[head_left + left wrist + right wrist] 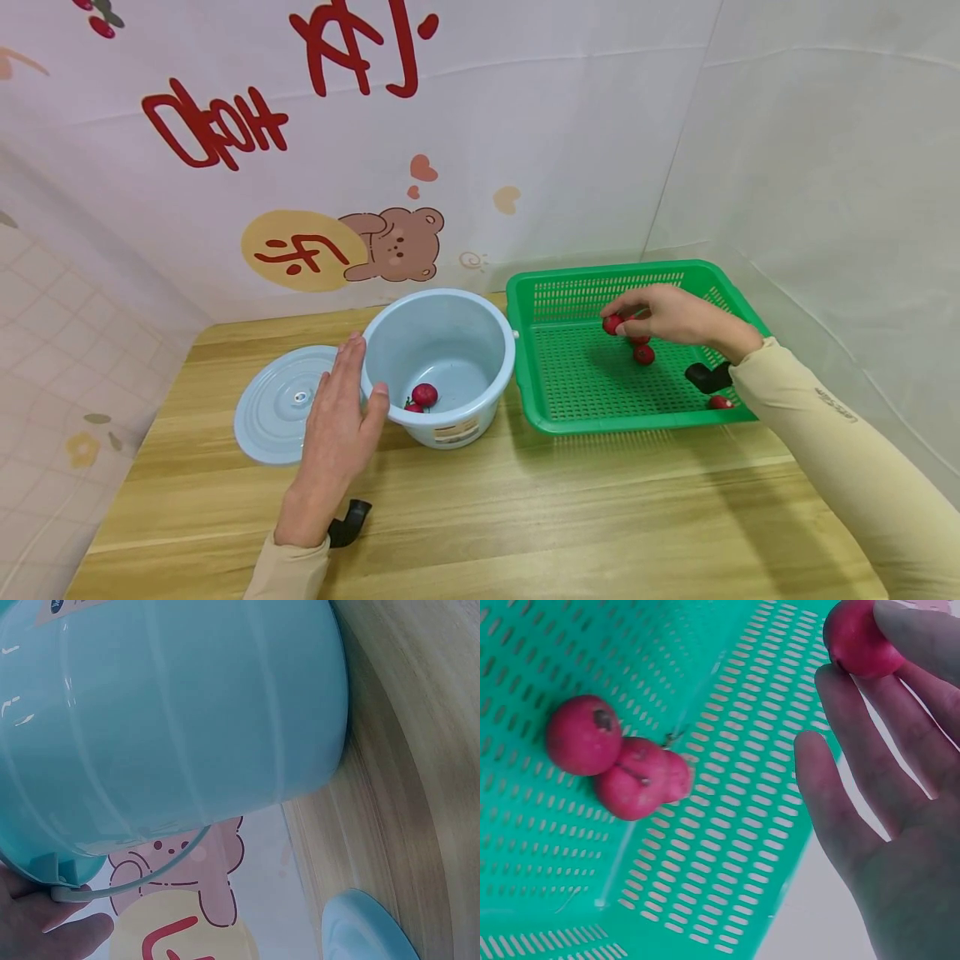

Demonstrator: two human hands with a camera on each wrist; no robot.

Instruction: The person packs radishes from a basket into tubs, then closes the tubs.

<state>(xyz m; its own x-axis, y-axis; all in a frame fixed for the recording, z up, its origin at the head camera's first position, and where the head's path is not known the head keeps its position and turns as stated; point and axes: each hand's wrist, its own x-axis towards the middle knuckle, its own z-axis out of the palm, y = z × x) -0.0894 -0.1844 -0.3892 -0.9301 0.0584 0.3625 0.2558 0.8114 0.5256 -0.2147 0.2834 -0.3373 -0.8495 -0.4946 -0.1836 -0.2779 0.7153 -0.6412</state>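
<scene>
My right hand [667, 315] pinches a round red radish [611, 325] between thumb and fingers, above the green basket [573, 383]. More radishes lie below it on the basket's floor; in the right wrist view, a dark-ended radish [583, 735] leans against others. My left hand [337, 425], its fingers straight, is at the left rim of the light blue bucket [438, 333]. In the left wrist view its fingers are by the white bucket handle [135, 886]. Two radishes [424, 395] lie inside the bucket.
The blue lid [273, 421] lies flat left of the bucket, partly behind my left hand. Another radish [720, 402] sits at the basket's near right corner. The wooden table [480, 517] runs back to a printed cloth wall [585, 167].
</scene>
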